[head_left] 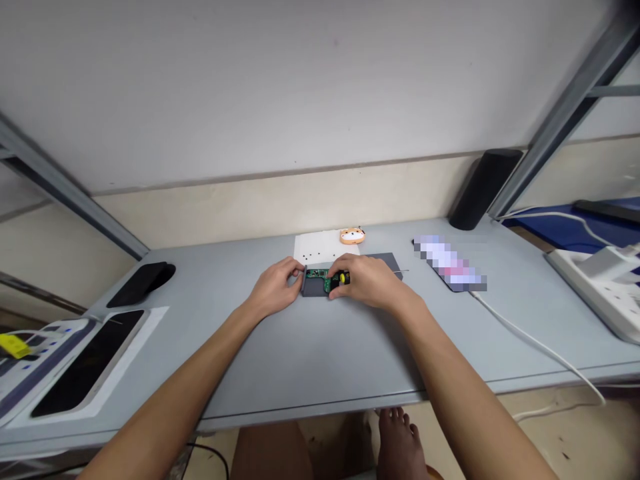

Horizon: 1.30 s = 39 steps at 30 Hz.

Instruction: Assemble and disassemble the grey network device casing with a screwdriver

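Note:
An opened dark grey device casing [315, 287] with a green circuit board [318, 273] lies flat on the desk, between my hands. My left hand [274, 287] pinches its left end between thumb and fingers. Over its right part is my right hand [367, 280], curled, with thumb and fingertips at the board's edge. A screwdriver with a yellow and black handle [343, 277] is tucked in that hand, its thin metal shaft sticking out to the right. My right hand hides part of the casing. Behind it lies a flat dark grey panel [387, 259].
White paper [325, 243] holds several tiny dark screws and an orange animal-faced case [353, 235]. A phone [450, 263] with a white cable lies right; a black cylinder [484, 190] stands behind it. Power strips [595, 287] flank the desk. A black-screened device [90, 363] lies left.

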Motion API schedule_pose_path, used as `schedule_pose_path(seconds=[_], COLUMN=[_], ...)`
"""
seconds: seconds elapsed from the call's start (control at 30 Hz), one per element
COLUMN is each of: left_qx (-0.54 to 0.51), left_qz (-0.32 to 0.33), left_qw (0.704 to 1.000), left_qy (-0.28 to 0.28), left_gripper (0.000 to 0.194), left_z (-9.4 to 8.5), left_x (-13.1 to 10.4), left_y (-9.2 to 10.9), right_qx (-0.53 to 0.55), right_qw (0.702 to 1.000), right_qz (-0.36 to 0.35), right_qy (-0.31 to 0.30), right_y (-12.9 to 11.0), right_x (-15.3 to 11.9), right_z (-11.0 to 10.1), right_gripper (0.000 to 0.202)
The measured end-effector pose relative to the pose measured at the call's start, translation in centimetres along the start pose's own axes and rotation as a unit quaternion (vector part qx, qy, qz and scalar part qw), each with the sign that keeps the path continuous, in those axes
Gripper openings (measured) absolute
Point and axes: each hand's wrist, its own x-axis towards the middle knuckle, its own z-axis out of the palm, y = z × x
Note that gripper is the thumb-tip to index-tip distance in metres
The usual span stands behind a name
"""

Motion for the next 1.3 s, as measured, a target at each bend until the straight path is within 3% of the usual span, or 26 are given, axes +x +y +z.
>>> schedule_pose_path(seconds=[0.07, 0.13, 0.23, 0.3, 0.33, 0.43, 0.5, 0.6, 0.67, 0.8, 0.87, 0.93, 1.17, 1.3], left_qx=[0.007, 0.008, 0.001, -0.003, -0.005, -0.015, -0.029, -0.059, -0.064, -0.015, 0.007, 0.014, -0.024, -0.050], left_qz=[0.000, 0.005, 0.017, 0.021, 0.018, -0.003, 0.004, 0.069, 0.119, 0.212, 0.214, 0.199, 0.136, 0.126], left_qw=[1.000, 1.000, 1.000, 1.000, 1.000, 0.999, 0.996, 0.988, 0.985, 0.977, 0.973, 0.974, 0.987, 0.989], left_qy=[0.003, 0.005, 0.003, 0.002, 0.005, 0.039, 0.080, 0.124, 0.107, -0.026, -0.084, -0.106, -0.082, -0.063], left_gripper=[0.015, 0.015, 0.013, 0.014, 0.014, 0.018, 0.019, 0.020, 0.021, 0.028, 0.039, 0.044, 0.047, 0.048], left_z=[-0.1, -0.2, -0.1, 0.0, 0.1, 0.1, -0.3, -1.2, -1.5, -0.8, 0.2, 1.0, 1.9, 1.9], left_x=[-0.1, -0.2, -0.2, -0.1, 0.0, 0.0, -0.3, -0.9, -1.0, 0.0, 0.8, 1.2, 0.1, -0.1], left_y=[0.1, 0.1, 0.0, -0.3, -0.4, -0.5, -0.2, 1.3, 2.7, 4.5, 4.5, 4.1, 2.9, 3.0], right_qx=[0.046, 0.124, 0.268, 0.352, 0.375, 0.378, 0.349, 0.277, 0.226, 0.167, 0.153, 0.144, 0.170, 0.246], right_qw=[0.996, 0.965, 0.839, 0.765, 0.747, 0.760, 0.781, 0.816, 0.842, 0.868, 0.872, 0.875, 0.860, 0.820], right_qz=[-0.032, -0.078, -0.113, -0.104, -0.095, -0.007, 0.060, 0.133, 0.173, 0.194, 0.197, 0.197, 0.179, 0.147], right_qy=[0.069, 0.219, 0.459, 0.529, 0.541, 0.529, 0.514, 0.490, 0.458, 0.426, 0.421, 0.417, 0.447, 0.495], right_y=[-0.2, -0.5, -0.9, -0.8, -0.6, 0.3, 0.8, 1.4, 1.6, 1.9, 2.0, 2.1, 2.2, 2.2], right_x=[-0.1, -0.1, 0.7, 1.6, 2.0, 3.1, 3.2, 3.0, 2.8, 2.7, 2.8, 2.8, 2.8, 2.9], right_z=[-0.3, -0.8, -1.9, -2.6, -2.8, -2.7, -2.3, -1.5, -1.1, -0.5, -0.3, -0.1, 0.2, 0.3], right_gripper=[0.026, 0.013, 0.017, 0.023, 0.032, 0.056, 0.058, 0.051, 0.047, 0.046, 0.045, 0.043, 0.045, 0.046])
